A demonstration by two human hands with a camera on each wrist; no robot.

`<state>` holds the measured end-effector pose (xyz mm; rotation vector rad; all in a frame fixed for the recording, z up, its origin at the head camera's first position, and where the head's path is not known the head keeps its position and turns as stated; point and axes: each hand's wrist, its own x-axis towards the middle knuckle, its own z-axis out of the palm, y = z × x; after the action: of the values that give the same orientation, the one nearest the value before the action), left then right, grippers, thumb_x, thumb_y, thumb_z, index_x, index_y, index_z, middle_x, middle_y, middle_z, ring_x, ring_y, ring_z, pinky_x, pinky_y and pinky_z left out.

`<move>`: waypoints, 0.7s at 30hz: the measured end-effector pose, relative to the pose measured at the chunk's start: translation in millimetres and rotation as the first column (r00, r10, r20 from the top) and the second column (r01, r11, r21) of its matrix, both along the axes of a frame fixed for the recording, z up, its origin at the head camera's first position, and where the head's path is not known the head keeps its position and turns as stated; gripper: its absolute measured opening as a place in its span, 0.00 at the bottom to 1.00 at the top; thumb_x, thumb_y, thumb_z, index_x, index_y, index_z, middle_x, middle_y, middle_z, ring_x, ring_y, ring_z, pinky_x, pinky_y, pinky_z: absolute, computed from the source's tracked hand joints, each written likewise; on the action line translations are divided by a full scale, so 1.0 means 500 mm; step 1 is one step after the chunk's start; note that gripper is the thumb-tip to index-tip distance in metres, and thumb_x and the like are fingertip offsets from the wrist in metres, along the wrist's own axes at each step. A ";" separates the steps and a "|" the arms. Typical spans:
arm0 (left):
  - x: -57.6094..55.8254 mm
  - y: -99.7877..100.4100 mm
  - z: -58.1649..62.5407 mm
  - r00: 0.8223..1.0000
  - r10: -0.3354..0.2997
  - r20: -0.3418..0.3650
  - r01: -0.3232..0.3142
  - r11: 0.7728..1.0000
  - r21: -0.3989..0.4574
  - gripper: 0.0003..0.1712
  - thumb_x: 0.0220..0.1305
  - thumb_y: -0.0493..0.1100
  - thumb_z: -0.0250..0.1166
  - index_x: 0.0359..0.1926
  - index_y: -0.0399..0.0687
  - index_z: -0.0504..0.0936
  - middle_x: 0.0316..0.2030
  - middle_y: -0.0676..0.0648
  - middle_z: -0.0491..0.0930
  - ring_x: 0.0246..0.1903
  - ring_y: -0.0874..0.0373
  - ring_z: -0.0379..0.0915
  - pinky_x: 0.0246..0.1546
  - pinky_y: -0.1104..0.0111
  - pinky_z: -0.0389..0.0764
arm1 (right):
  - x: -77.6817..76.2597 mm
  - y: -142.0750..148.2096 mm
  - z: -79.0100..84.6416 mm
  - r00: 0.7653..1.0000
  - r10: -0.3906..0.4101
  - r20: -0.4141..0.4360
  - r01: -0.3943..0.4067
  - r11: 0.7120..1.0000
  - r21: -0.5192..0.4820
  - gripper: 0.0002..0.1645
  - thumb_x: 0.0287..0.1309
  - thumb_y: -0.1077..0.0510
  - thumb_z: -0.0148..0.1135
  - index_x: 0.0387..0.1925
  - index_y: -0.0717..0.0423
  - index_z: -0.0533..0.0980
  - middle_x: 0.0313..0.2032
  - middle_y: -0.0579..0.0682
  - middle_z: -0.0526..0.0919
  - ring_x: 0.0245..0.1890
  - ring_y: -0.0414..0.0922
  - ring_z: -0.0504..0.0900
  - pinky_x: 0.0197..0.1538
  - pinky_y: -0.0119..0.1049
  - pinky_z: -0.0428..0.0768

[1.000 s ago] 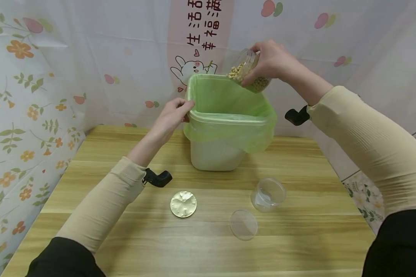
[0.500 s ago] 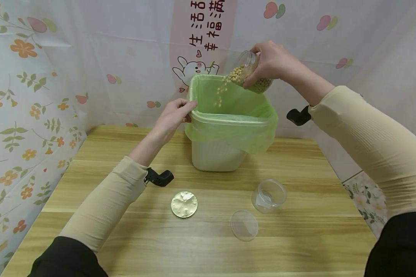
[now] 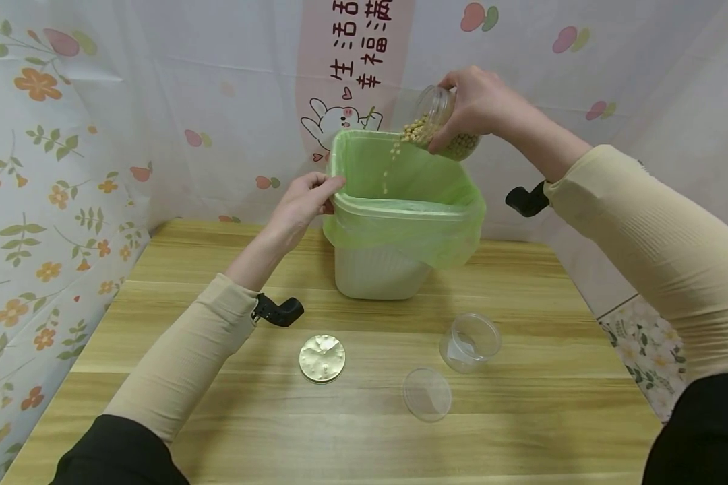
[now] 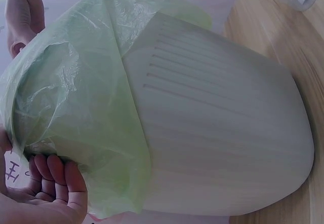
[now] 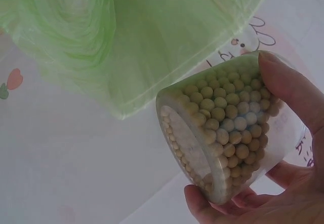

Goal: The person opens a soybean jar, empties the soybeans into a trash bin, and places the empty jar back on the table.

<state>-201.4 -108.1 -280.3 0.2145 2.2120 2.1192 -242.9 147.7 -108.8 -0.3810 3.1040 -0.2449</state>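
Note:
My right hand grips a clear jar of round beige soybeans, tilted with its mouth down to the left. A thin stream of beans drops from the mouth into a white trash bin lined with a green plastic bag. On the bin's left side, my left hand pinches the bagged rim, thumb on top and fingers curled beneath it, as the left wrist view shows. The bin stands upright on the wooden table, and the beans at its bottom are hidden.
A gold foil-like lid lies on the wooden table in front of the bin. To its right are a clear round lid and a clear plastic cup with something whitish in it. Behind the bin hangs a patterned white cloth.
Beans have begun falling from the jar's mouth into the bin, and the stream now looks thinner than half a second ago. The left hand keeps its hold on the rim.

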 end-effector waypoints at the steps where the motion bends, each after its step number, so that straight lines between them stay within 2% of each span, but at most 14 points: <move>1: 0.000 0.000 0.000 1.000 -0.001 0.001 0.001 1.000 0.001 0.15 0.74 0.50 0.61 0.48 0.42 0.75 0.40 0.52 0.75 0.39 0.60 0.74 0.57 0.64 0.77 | 0.000 0.000 0.000 1.000 0.000 0.002 0.000 1.000 0.001 0.63 0.47 0.47 0.80 0.78 0.61 0.57 0.68 0.68 0.69 0.65 0.64 0.71 0.66 0.63 0.75; 11: -0.001 -0.002 0.000 1.000 -0.016 0.005 0.016 1.000 0.021 0.18 0.74 0.50 0.61 0.52 0.39 0.76 0.38 0.53 0.75 0.37 0.61 0.74 0.57 0.64 0.75 | 0.002 0.002 0.002 1.000 0.008 -0.010 -0.008 1.000 0.027 0.63 0.47 0.48 0.80 0.78 0.61 0.57 0.68 0.69 0.70 0.63 0.64 0.70 0.64 0.62 0.74; 21: -0.002 -0.002 0.000 1.000 -0.021 0.008 0.021 0.999 0.026 0.16 0.74 0.51 0.62 0.50 0.42 0.76 0.38 0.53 0.76 0.38 0.61 0.74 0.56 0.64 0.76 | 0.006 0.001 0.000 0.999 0.024 -0.034 -0.023 0.999 0.044 0.61 0.47 0.50 0.80 0.77 0.64 0.58 0.69 0.69 0.69 0.64 0.62 0.68 0.66 0.61 0.74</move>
<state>-202.2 -108.9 -280.1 0.2294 2.1692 2.1349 -240.0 148.3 -108.8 -0.4250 3.1308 -0.1717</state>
